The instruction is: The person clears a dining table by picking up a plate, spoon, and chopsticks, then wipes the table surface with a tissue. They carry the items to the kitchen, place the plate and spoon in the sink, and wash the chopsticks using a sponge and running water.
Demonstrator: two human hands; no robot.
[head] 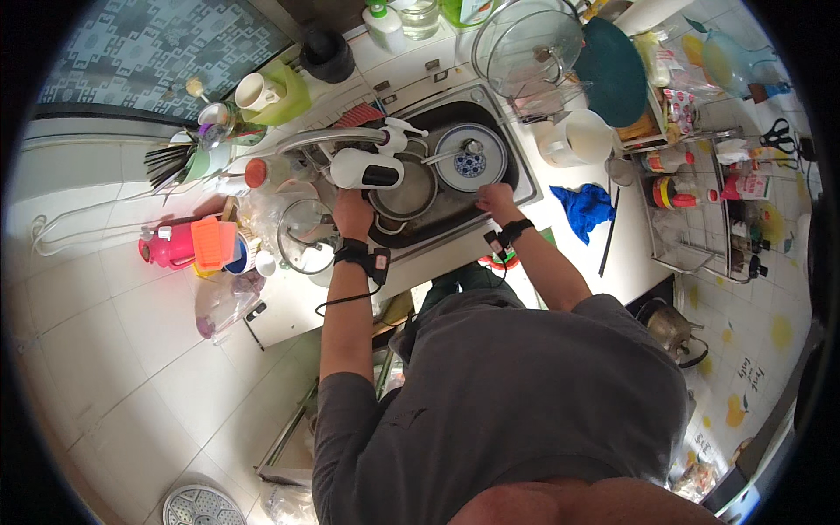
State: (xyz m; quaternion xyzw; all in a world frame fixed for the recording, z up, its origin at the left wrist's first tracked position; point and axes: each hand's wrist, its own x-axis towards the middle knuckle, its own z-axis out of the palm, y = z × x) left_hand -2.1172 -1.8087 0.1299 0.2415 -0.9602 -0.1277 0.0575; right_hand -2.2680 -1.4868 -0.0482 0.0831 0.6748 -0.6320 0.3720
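A metal pot [408, 197] with side handles sits in the dark basin of the sink [453, 220]. My left hand [353, 211] is at the pot's left side, its fingers partly hidden under the white faucet body [364, 169], so its grip cannot be made out. To the right of the pot lies a white plate with a blue pattern [492, 141], and a metal ladle [471, 147] rests over it. Curled near the plate's lower right rim is my right hand [496, 198]; whether it touches the plate or holds something small is unclear.
Left of the sink stand a glass lid [305, 236], a red-capped jar [257, 172] and a pink bottle [164, 248]. On the right are a blue cloth [584, 209], a white pitcher [577, 138], a black stick [609, 236] and a rack of bottles [689, 256].
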